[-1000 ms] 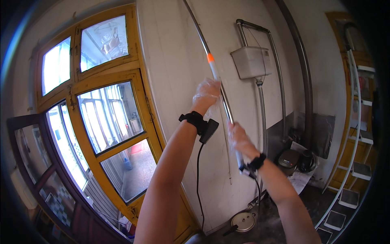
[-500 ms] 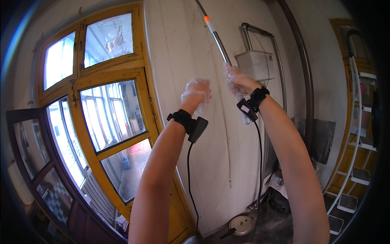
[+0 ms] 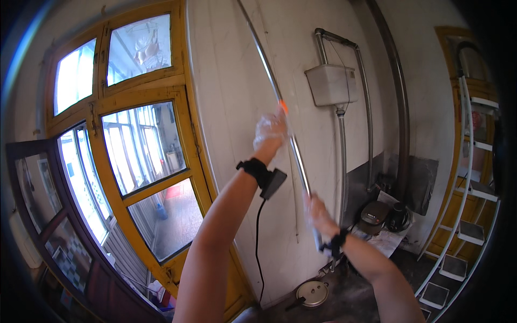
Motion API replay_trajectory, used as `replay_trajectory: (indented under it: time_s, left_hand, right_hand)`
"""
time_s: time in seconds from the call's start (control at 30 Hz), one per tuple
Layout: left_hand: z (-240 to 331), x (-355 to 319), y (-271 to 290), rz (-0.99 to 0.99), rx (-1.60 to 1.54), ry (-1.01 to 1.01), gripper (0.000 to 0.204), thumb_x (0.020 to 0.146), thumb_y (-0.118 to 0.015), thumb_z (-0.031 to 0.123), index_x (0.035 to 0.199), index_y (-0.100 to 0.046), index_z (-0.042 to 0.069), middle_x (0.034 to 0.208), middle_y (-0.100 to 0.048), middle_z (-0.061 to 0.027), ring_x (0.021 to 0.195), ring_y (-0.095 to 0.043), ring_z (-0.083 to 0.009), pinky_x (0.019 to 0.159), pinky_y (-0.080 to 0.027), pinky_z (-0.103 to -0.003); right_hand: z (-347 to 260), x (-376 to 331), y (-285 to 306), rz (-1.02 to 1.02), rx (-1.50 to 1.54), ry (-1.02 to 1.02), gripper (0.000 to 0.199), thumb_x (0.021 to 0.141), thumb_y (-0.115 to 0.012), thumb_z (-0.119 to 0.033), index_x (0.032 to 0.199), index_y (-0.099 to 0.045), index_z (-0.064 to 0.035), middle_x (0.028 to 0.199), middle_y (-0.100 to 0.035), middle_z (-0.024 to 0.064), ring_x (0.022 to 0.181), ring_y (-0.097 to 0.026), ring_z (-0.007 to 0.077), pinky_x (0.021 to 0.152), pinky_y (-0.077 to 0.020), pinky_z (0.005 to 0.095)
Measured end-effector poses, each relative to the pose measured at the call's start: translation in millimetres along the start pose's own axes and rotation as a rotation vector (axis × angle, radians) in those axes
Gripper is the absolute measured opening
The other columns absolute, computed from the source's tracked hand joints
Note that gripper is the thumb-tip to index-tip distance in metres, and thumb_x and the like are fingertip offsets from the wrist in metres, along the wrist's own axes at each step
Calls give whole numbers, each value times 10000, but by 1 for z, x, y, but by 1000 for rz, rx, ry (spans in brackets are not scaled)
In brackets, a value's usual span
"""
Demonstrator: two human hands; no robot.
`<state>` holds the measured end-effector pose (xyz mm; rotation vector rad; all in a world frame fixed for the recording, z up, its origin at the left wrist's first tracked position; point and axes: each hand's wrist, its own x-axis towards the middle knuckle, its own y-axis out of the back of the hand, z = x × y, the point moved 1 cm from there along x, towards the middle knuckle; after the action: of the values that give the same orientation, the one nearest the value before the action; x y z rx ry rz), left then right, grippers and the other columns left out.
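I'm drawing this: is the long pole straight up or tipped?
Tipped. The pole slants up to the left, while the grey pipe nearby looks almost upright. The right hand holds the pole's lower part.

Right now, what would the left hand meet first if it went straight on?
The pole, right at the left hand; past it, probably the pale wall, though depth is unclear.

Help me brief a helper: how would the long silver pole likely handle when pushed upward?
The pole probably feels light for its length, being so slim. It may sway, since much of it extends above the right hand. Its smooth, shiny metal could slip against the clear plastic gloves.
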<state>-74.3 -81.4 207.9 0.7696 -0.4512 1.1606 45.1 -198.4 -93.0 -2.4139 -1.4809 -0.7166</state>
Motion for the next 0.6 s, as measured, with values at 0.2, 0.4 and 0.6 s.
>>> replay_trajectory:
  time_s: [0.2, 0.4, 0.6]
  left_hand:
    - [-4, -92, -24, -67, 766, -173, 430, 927, -482, 270, 1186, -422, -69, 962, -645, -229, 875, -665, -367, 733, -556, -411]
    - [67, -75, 0, 87, 742, -392, 370, 858, -550, 103, 1184, -439, -32, 1295, -477, -249, 1113, -573, -340, 837, -537, -408]
    - [107, -8, 50, 219, 912, -778, 439, 846, -594, 166, 1246, -507, 6, 1399, -427, -129, 1261, -417, -369, 994, -453, -432]
  right_hand:
    - [-1, -94, -41, 229, -606, -165, 424, 984, -413, -402, 981, -532, 5, 657, -592, 202, 656, -617, 402, 571, -458, 480]
    - [-54, 44, -5, -265, 276, 166, 227, 931, -518, -286, 990, -590, -79, 737, -588, 42, 643, -565, 182, 531, -422, 311]
    - [-264, 151, -29, -105, -381, 686, 107, 872, -514, -76, 809, -513, 10, 533, -439, 60, 369, -434, 160, 367, -367, 312]
